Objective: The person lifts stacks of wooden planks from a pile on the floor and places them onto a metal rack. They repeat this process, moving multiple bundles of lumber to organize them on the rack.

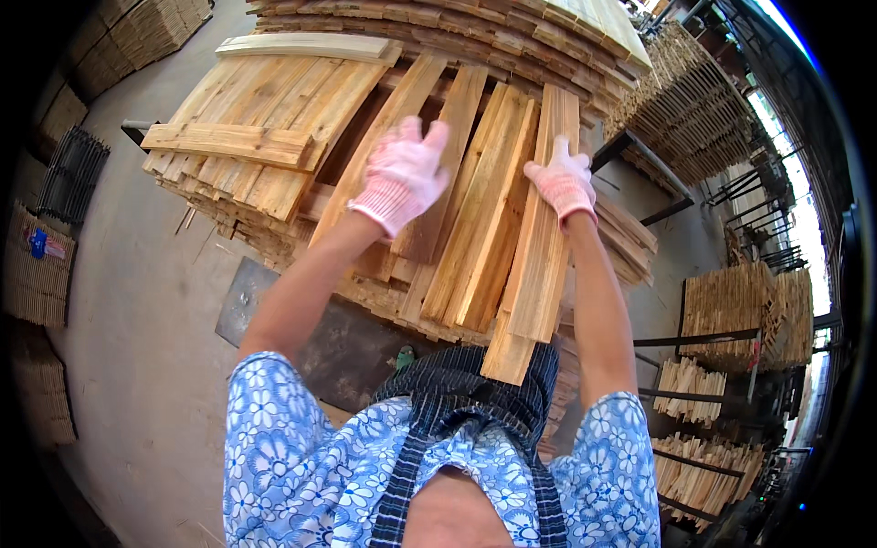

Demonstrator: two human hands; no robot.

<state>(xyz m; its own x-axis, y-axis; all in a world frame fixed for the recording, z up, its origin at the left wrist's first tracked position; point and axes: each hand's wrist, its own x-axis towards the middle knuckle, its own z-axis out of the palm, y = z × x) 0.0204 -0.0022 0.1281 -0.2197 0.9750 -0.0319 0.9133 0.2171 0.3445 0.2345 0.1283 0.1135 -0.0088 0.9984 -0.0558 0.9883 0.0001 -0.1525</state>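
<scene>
Both my hands wear white-and-pink knitted work gloves. My left hand (402, 178), slightly blurred, is over a loose wooden board (464, 105) and its left neighbour, with fingers spread and nothing held; whether it touches the wood I cannot tell. To the right, my right hand (563, 181) rests at the right edge of a long board (537, 274), thumb and fingers apart. Under that board another board (507, 354) sticks out toward my waist. Between my hands lie several lengthwise boards (489, 210), some tilted against each other, on top of the timber stack.
Left of the loose boards is a neat layer of planks (260, 100), with a short crosswise board (228, 143) on it. A taller timber stack (429, 23) rises behind. Metal rack bars (653, 164) and more wood piles (699, 393) stand right. A dark mat (343, 342) lies below.
</scene>
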